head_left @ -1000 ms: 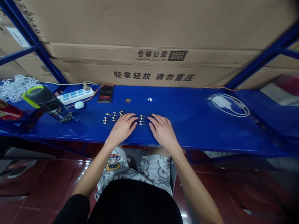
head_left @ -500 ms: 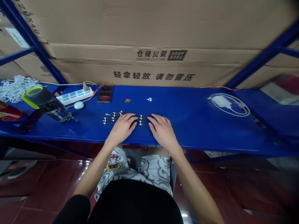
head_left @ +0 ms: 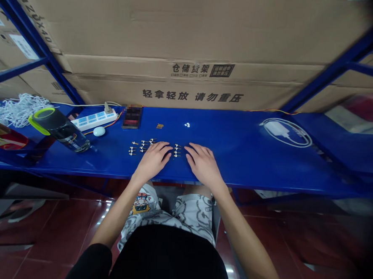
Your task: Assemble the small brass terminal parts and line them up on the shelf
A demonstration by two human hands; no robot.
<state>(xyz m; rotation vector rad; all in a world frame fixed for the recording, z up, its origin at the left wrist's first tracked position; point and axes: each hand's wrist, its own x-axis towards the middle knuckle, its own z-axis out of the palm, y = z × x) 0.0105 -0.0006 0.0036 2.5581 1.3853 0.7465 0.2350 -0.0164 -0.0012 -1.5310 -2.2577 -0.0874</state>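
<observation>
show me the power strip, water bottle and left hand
power strip (head_left: 94, 119), head view, top face
water bottle (head_left: 62, 131), head view, middle of body
left hand (head_left: 152, 161), head view, back of hand

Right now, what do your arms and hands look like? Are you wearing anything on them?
The left hand and the right hand are bare, with no gloves, and no rings or watches show. The arms are bare too, up to short black sleeves with no markings that can be seen.
</observation>
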